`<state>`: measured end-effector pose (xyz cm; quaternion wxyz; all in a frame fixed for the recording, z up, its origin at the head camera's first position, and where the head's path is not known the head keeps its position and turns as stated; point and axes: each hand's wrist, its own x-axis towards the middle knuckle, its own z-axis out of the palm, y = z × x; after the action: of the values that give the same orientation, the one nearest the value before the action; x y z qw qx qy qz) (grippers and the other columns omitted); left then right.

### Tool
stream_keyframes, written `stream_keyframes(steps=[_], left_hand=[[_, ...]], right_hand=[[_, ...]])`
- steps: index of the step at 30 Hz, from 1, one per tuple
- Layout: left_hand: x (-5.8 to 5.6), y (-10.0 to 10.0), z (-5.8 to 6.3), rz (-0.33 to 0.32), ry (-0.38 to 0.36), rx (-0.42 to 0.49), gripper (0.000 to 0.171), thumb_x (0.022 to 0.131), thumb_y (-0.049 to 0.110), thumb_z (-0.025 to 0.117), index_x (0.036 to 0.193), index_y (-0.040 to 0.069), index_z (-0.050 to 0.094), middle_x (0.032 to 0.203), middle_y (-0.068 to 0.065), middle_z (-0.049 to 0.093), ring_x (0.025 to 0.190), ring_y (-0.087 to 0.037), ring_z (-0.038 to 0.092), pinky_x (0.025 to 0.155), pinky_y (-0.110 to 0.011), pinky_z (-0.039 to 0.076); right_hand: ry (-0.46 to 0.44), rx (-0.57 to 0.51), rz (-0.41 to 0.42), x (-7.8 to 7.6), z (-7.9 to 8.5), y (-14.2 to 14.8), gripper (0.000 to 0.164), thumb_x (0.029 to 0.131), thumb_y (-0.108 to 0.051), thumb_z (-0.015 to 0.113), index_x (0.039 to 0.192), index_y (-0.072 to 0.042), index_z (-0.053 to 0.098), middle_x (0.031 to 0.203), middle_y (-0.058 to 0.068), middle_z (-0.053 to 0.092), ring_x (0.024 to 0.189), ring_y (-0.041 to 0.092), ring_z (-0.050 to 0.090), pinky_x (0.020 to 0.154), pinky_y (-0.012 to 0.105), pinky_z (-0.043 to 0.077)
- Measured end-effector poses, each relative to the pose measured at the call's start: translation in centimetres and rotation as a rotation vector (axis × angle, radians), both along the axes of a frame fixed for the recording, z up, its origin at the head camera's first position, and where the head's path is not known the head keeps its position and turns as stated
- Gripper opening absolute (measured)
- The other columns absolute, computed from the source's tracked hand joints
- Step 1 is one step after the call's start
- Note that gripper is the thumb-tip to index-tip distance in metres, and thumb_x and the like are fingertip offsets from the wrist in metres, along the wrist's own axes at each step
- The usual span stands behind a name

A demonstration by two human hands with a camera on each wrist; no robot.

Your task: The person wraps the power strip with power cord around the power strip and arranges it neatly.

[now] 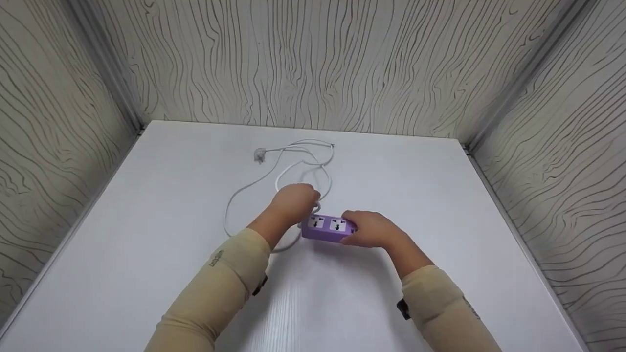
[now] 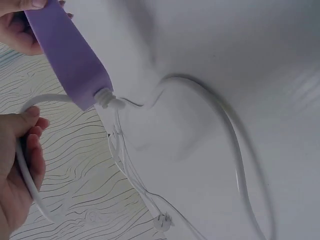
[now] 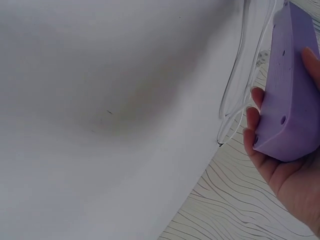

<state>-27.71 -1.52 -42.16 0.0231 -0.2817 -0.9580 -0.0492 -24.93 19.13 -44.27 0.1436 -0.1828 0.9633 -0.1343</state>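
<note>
A purple power strip [image 1: 326, 230] with white socket faces is raised a little over the white table, tilted so its sockets face up. My right hand [image 1: 372, 229] grips its right end, thumb on the near side and fingers round the far side, as the right wrist view also shows on the power strip [image 3: 290, 85]. My left hand [image 1: 295, 201] holds the white cord [image 2: 27, 172] close to the strip's left end, fingers curled round it. The cord leaves the strip through a ribbed collar [image 2: 104, 97]. Its clear plug [image 1: 259, 155] lies at the back left.
Loose loops of white cord [image 1: 305, 142] spread over the back middle of the white table [image 1: 415, 181]. Another stretch of cord curves down to the left of my left hand. Wood-grain panels [image 1: 293, 63] stand behind and on both sides.
</note>
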Motion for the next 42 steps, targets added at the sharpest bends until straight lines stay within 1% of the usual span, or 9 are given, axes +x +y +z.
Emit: stream_keyframes(steps=[3,8,14,20,24,31,34,39,42], left_hand=[[0.1,0.1,0.0,0.036,-0.052,0.118,0.013,0.089,0.018,0.056,0.084,0.010,0.064,0.079,-0.003,0.062,0.074,-0.018,0.058,0.071,-0.034,0.049],[0.4,0.0,-0.4,0.070,-0.101,0.309,0.019,0.092,0.022,0.051,0.082,0.010,0.062,0.076,-0.001,0.059,0.071,-0.016,0.052,0.071,-0.034,0.047],[1.0,0.1,-1.2,0.075,-0.124,0.430,0.022,0.095,0.027,0.048,0.083,0.011,0.059,0.071,0.003,0.054,0.067,-0.013,0.048,0.064,-0.030,0.044],[1.3,-0.2,-2.0,0.104,-0.182,0.580,0.021,0.095,0.024,0.050,0.080,0.011,0.057,0.069,0.004,0.054,0.063,-0.010,0.047,0.057,-0.025,0.041],[1.5,-0.3,-2.2,0.105,-0.250,0.691,0.021,0.095,0.023,0.050,0.082,0.010,0.060,0.068,0.004,0.056,0.061,-0.009,0.048,0.054,-0.023,0.041],[1.8,0.2,-2.4,0.078,-0.274,0.713,0.017,0.094,0.023,0.052,0.084,0.012,0.059,0.068,0.005,0.054,0.062,-0.009,0.048,0.055,-0.023,0.041],[1.8,0.2,-2.7,0.069,-0.294,0.750,0.015,0.093,0.023,0.052,0.086,0.013,0.060,0.069,0.004,0.055,0.062,-0.009,0.051,0.056,-0.023,0.043],[1.9,0.0,-3.1,0.007,-0.357,0.816,0.017,0.094,0.023,0.051,0.093,0.012,0.064,0.073,-0.002,0.061,0.065,-0.008,0.056,0.061,-0.022,0.048],[1.9,-0.3,-3.4,-0.042,-0.382,0.813,0.019,0.093,0.022,0.052,0.100,0.011,0.066,0.076,-0.003,0.063,0.067,-0.007,0.058,0.063,-0.021,0.049]], right_hand=[[0.041,0.007,-0.047,-0.1,-0.1,-0.1,0.054,0.076,-0.043,0.068,0.119,-0.014,0.052,0.096,-0.003,0.060,0.083,0.014,0.054,0.076,0.037,0.045],[0.112,0.009,-0.102,-0.3,-0.5,-0.1,0.055,0.080,-0.045,0.064,0.118,-0.009,0.047,0.095,0.003,0.059,0.080,0.018,0.054,0.073,0.037,0.045],[0.171,-0.010,-0.160,-0.6,-0.6,0.4,0.060,0.082,-0.044,0.062,0.124,-0.006,0.043,0.100,0.008,0.059,0.085,0.021,0.054,0.076,0.039,0.045],[0.168,-0.098,-0.212,-0.9,0.0,1.0,0.062,0.083,-0.046,0.060,0.127,-0.006,0.042,0.106,0.009,0.058,0.090,0.023,0.054,0.080,0.041,0.045],[0.157,-0.166,-0.252,-1.2,0.5,1.7,0.060,0.084,-0.048,0.059,0.125,-0.008,0.042,0.109,0.009,0.057,0.094,0.024,0.054,0.081,0.043,0.044],[0.103,-0.271,-0.272,-1.3,0.7,1.9,0.063,0.083,-0.054,0.056,0.126,-0.011,0.040,0.114,0.009,0.056,0.098,0.024,0.053,0.084,0.043,0.044],[0.078,-0.337,-0.288,-1.3,0.4,1.9,0.064,0.082,-0.056,0.056,0.126,-0.012,0.040,0.115,0.009,0.055,0.099,0.024,0.052,0.084,0.044,0.044],[0.046,-0.465,-0.287,-1.4,0.4,2.4,0.057,0.081,-0.052,0.059,0.122,-0.016,0.043,0.115,0.008,0.055,0.100,0.026,0.052,0.082,0.044,0.045],[0.011,-0.522,-0.268,-1.3,0.5,2.8,0.055,0.081,-0.051,0.060,0.121,-0.018,0.043,0.116,0.008,0.054,0.101,0.026,0.051,0.082,0.043,0.044]])
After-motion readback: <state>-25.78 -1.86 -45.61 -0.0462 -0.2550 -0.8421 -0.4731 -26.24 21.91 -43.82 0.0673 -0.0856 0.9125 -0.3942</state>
